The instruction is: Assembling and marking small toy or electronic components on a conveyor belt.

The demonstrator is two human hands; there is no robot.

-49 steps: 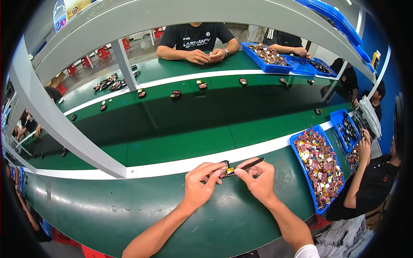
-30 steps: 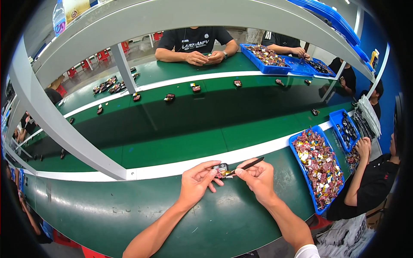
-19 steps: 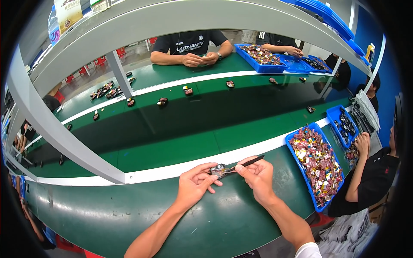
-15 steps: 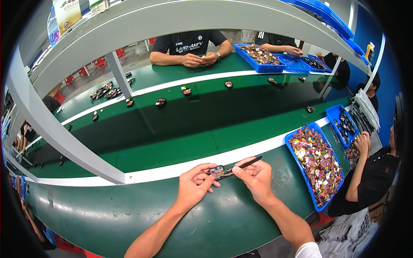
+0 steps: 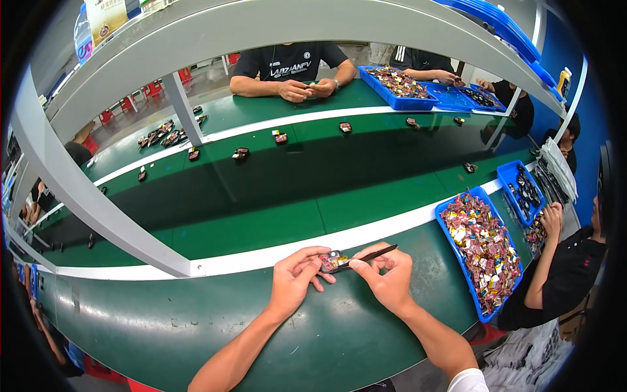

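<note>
My left hand [image 5: 295, 274] pinches a small electronic module [image 5: 332, 260] between thumb and fingers. It has a dark shell, a reddish board and yellow and white bits. My right hand [image 5: 385, 274] grips slim black tweezers [image 5: 379, 253], closed round their middle. Their back end sticks out to the upper right. The tips point left at the module; whether they touch it is too small to tell. Both hands are just above the green worktop [image 5: 261, 340], close to its white far edge.
Right of my hands stands a blue tray [image 5: 441, 225] heaped with reddish boards; beyond it, a smaller blue tray [image 5: 501, 171] holds black parts. A green conveyor belt [image 5: 261, 228] carries spaced modules. A grey frame post [image 5: 140, 225] rises at left. Co-workers sit opposite and at right.
The tweezers' back end has dropped a little, and more of the module's board shows. Modules on the belt have shifted slightly left. Both hands keep their grip.
</note>
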